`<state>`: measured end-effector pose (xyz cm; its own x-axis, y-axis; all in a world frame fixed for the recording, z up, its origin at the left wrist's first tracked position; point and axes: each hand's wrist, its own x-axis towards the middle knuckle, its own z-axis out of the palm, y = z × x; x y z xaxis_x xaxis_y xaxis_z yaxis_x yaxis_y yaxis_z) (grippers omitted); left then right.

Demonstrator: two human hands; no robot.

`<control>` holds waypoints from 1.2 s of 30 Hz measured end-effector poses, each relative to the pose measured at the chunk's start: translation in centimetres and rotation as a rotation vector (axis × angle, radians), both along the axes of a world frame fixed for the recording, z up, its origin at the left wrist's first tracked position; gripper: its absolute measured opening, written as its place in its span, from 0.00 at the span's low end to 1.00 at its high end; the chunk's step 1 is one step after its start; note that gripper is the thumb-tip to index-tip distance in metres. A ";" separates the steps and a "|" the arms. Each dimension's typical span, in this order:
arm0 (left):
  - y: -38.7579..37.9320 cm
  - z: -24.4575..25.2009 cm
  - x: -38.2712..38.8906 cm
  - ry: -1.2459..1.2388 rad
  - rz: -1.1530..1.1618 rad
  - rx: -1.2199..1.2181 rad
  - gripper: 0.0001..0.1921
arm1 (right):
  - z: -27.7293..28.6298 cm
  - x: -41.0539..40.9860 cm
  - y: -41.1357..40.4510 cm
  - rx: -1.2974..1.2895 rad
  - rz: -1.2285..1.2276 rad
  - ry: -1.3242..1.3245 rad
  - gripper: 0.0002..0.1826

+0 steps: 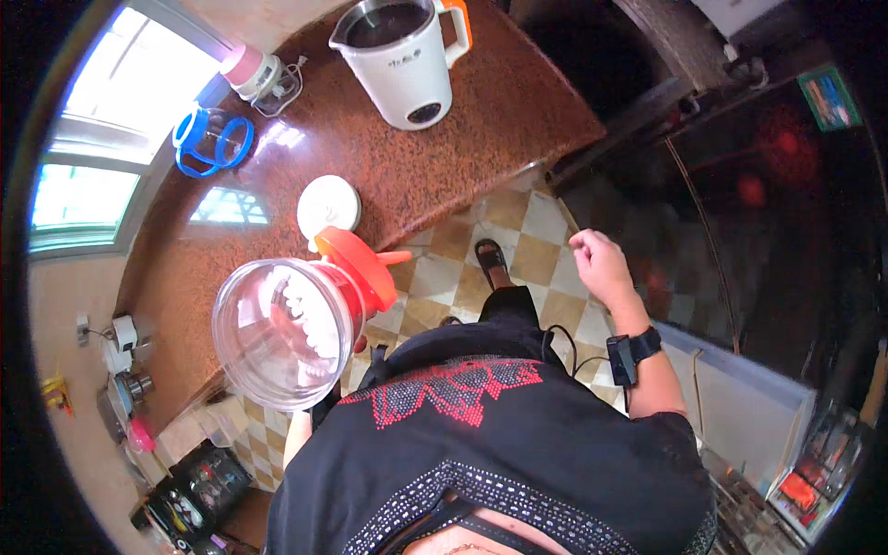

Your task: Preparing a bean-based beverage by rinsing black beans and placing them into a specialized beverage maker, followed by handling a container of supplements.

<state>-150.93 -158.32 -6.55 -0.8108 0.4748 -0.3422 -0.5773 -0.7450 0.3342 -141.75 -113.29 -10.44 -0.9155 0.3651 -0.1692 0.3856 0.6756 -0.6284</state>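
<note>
A clear round plastic container (239,347) with an orange-red part (357,267) at its far end is tilted beside my body, over the counter's front edge. White toothed shapes show through its wall. My left hand (360,344) is behind it, holding it; only a fingertip and part of the forearm show. A white round lid-like piece (329,206) lies on the counter just beyond the orange part. My right hand (600,267) hangs in the air over the floor at the right, fingers curled in, with nothing seen in it.
On the reddish-brown stone counter (485,104) stand a large white jug (402,83) with an orange-and-white handle, a blue-rimmed clear vessel (215,142) and a pink-and-white small appliance (253,76). A dark glossy cabinet or appliance front (749,243) is at the right, above checkered floor tiles (527,250).
</note>
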 end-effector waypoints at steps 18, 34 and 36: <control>-14.0 -2.0 27.0 -0.069 0.728 -0.088 0.44 | -8.0 2.0 -10.4 0.169 0.909 -0.527 0.13; -14.3 -2.5 52.1 -0.229 1.321 -0.153 0.43 | -22.6 6.2 -15.5 0.500 1.030 -0.741 0.13; -13.5 -1.7 55.2 -0.272 1.400 -0.179 0.43 | -23.3 5.5 -18.5 0.577 1.065 -0.719 0.13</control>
